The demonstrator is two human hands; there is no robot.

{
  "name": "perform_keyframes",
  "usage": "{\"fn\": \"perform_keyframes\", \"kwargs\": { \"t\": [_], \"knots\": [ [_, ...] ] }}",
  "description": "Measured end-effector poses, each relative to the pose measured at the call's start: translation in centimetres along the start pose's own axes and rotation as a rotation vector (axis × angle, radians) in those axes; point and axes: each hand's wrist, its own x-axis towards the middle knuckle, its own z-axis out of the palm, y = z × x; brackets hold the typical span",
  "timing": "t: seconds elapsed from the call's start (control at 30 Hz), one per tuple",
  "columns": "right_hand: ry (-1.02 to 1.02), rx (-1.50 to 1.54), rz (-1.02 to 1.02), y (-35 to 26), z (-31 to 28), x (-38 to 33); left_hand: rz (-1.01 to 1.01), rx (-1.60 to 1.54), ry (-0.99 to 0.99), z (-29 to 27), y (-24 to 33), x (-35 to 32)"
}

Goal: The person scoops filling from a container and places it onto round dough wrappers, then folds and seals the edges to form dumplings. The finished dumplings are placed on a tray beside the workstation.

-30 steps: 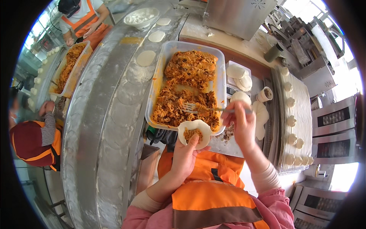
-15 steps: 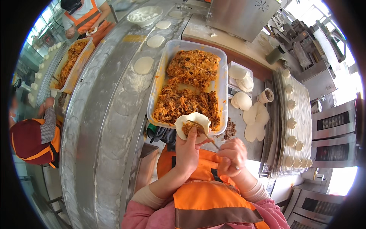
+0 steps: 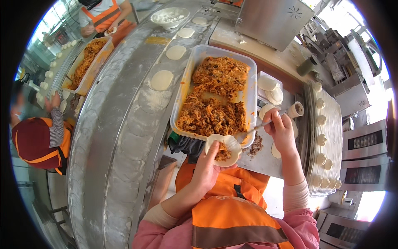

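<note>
My left hand (image 3: pixel 204 168) is cupped round a round dough wrapper (image 3: pixel 234 146), its thumb over the wrapper's edge. Orange-brown shredded filling (image 3: pixel 223 154) lies in the hollow of the dough. Fingers closed, my right hand (image 3: pixel 282 132) grips a slim metal utensil (image 3: pixel 258 126) by the handle. The utensil's head, near the bin's front right corner, is too blurred to tell spoon from fork. Just beyond the wrapper stands a clear plastic bin (image 3: pixel 182 89), holding two heaps of the same filling (image 3: pixel 213 114).
Flat dough rounds (image 3: pixel 161 80) lie along the floury metal table (image 3: pixel 124 108) at left. More dough (image 3: pixel 274 95) sits on a scale beside a small cup (image 3: pixel 295 109). Shaped buns (image 3: pixel 321 140) rest on a tray at right. Two co-workers (image 3: pixel 39 139) stand at left with another bin (image 3: pixel 83 89).
My right hand has moved up and away, drawing the utensil out of the wrapper toward the bin's corner. My left hand still holds the filled wrapper, with its thumb now at the edge.
</note>
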Motion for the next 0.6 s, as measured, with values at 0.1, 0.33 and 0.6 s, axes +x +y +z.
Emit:
{"fn": "perform_keyframes", "kwargs": {
  "t": [0.1,0.33,0.6],
  "knots": [
    [-0.160,-0.205,-0.059,-0.4,1.8,-0.7,-0.071,0.003,0.035,-0.2,-0.6,-0.3],
    [0.047,-0.577,-0.292,1.1,-0.4,0.4,-0.045,0.035,0.006,-1.2,-0.6,-1.8],
    [0.217,-0.672,-0.139,4.1,0.9,-4.2,-0.079,0.146,0.026,-1.8,-1.8,-2.3]
  ]
}}
